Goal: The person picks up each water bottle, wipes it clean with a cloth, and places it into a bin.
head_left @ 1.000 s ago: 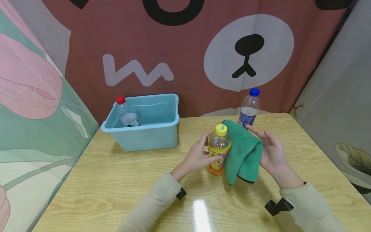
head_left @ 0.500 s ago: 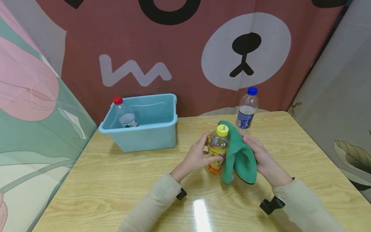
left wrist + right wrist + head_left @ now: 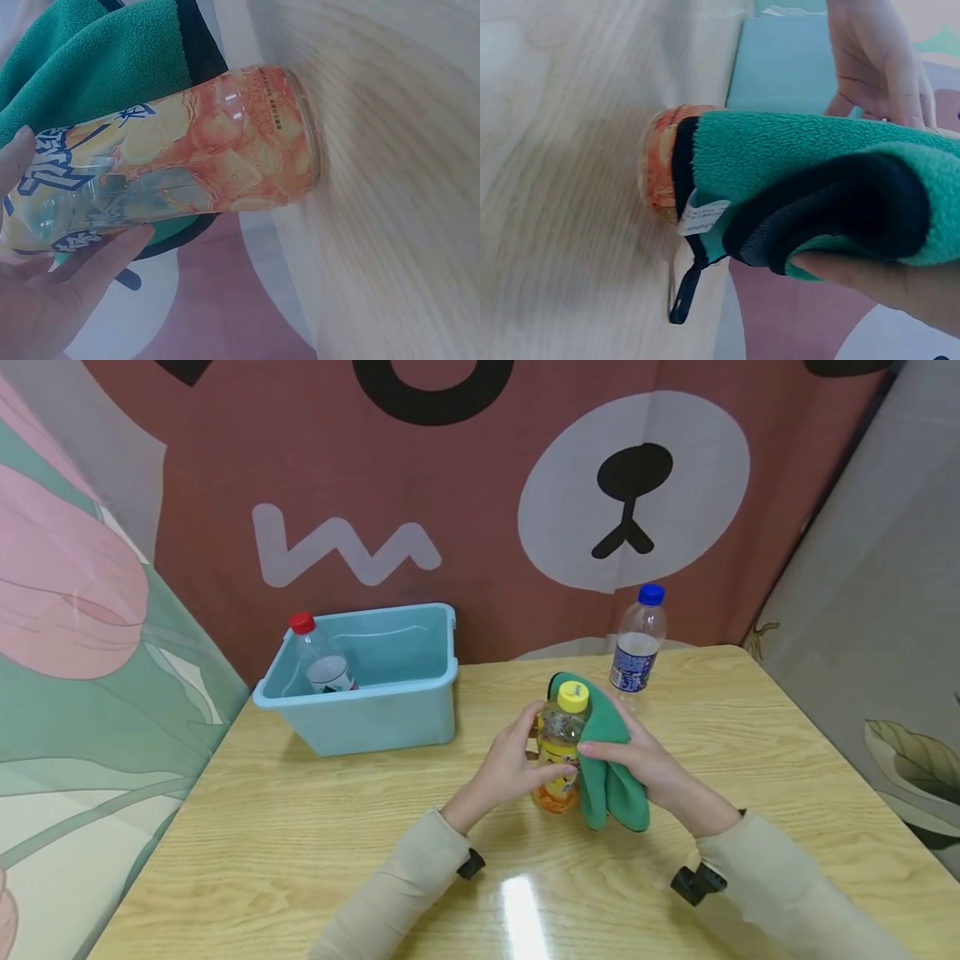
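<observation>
1. Left hand (image 3: 513, 764): thumb and fingers wrapped round a yellow-capped plastic drink bottle (image 3: 558, 752), thumb across the near side of the label.
2. Right hand (image 3: 648, 760): gripping a green terry cloth (image 3: 611, 777), thumb on the near side, fingers mostly hidden behind the fabric. Cloth pressed to the bottle's side.
3. Yellow-capped plastic drink bottle sits between the hands, roughly upright, base at the tabletop (image 3: 300, 827). Label yellow above, with blue lettering; orange lower down, printed with fruit and ice.
4. Cloth covers the bottle's side toward the right hand and reaches behind it; loose folds hang below that hand. Black edging, white tag (image 3: 703, 217) and a black hanging loop (image 3: 684, 296) show in the right wrist view.
5. Just beyond the right hand's fingers: a blue-capped clear bottle (image 3: 637, 647), upright, blue label.
6. Beyond the left hand and off to its left: a light blue plastic bin (image 3: 375, 722). Inside, a red-capped clear bottle (image 3: 322, 660) leans at the bin's left end, cap above the rim.
7. Beige sleeves (image 3: 397, 885) on both arms, a black device (image 3: 697, 883) at each wrist.
8. Farther off, past both hands: a reddish-brown curtain (image 3: 480, 527) printed with a bear's muzzle.
</observation>
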{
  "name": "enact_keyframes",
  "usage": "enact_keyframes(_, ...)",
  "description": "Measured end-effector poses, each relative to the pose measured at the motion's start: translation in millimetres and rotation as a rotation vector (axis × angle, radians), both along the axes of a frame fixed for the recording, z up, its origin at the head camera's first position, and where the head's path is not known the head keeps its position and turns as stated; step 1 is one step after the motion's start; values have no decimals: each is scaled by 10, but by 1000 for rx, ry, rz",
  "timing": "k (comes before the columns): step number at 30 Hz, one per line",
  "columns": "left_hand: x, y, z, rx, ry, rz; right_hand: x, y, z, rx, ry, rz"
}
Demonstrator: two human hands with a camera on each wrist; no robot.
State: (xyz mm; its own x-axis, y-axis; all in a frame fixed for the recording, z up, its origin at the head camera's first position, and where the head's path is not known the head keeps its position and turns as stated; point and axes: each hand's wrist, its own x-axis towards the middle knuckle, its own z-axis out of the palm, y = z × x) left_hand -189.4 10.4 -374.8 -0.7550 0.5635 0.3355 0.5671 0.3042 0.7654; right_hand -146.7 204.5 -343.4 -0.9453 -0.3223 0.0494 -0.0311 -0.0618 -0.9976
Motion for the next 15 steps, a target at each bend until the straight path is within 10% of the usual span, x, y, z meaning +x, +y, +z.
enact_keyframes(15,-20,-45,-26,35,-68,-32,-23,51,-165,172,59,-58)
